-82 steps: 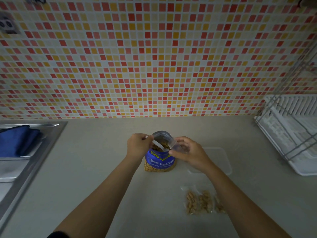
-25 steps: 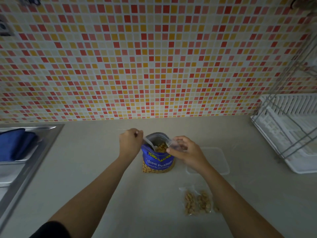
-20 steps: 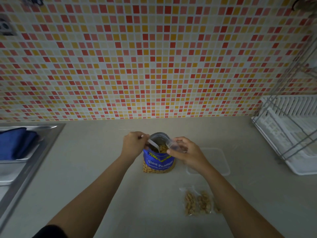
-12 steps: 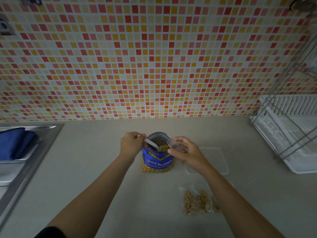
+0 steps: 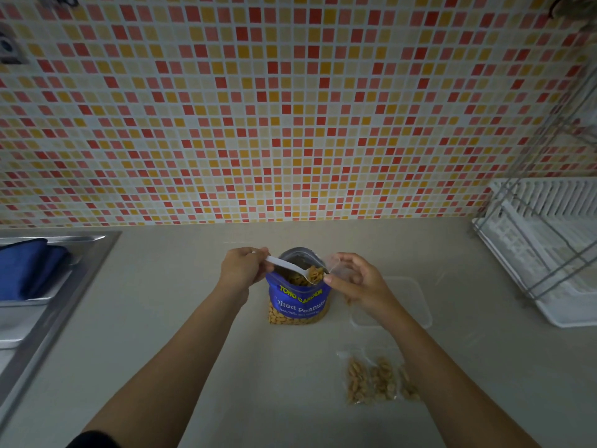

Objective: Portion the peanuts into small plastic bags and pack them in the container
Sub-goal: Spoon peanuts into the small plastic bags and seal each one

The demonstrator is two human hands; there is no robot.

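Two bare hands meet over a blue foil pouch of salted peanuts (image 5: pixel 298 302) that stands upright with its mouth open on the pale beige countertop (image 5: pixel 161 318). The left hand (image 5: pixel 242 270) has its fingers curled round the handle of a white plastic spoon (image 5: pixel 286 265). The spoon's bowl, heaped with peanuts (image 5: pixel 316 273), is over the right side of the pouch mouth. The right hand (image 5: pixel 358 282) pinches a small clear plastic bag (image 5: pixel 336 266) between thumb and fingertips. The bag's opening is turned toward the loaded spoon and lies just beside it; whether spoon and bag touch I cannot tell. Just right of the pouch, partly hidden by the right wrist, a shallow clear rectangular plastic container (image 5: pixel 416 302) lies on the counter. Nearer the person, beside the right forearm, small clear bags already filled with peanuts (image 5: pixel 371 379) lie flat on the counter, apart from the container; how many there are is hard to tell. At the left edge a stainless steel sink (image 5: pixel 74 286) holds a folded dark blue cloth (image 5: pixel 26 270). At the right stands a white plastic dish drainer with a wire rack (image 5: pixel 549 253). Behind it all runs a wall of small red, orange and cream mosaic tiles (image 5: pixel 290 124).
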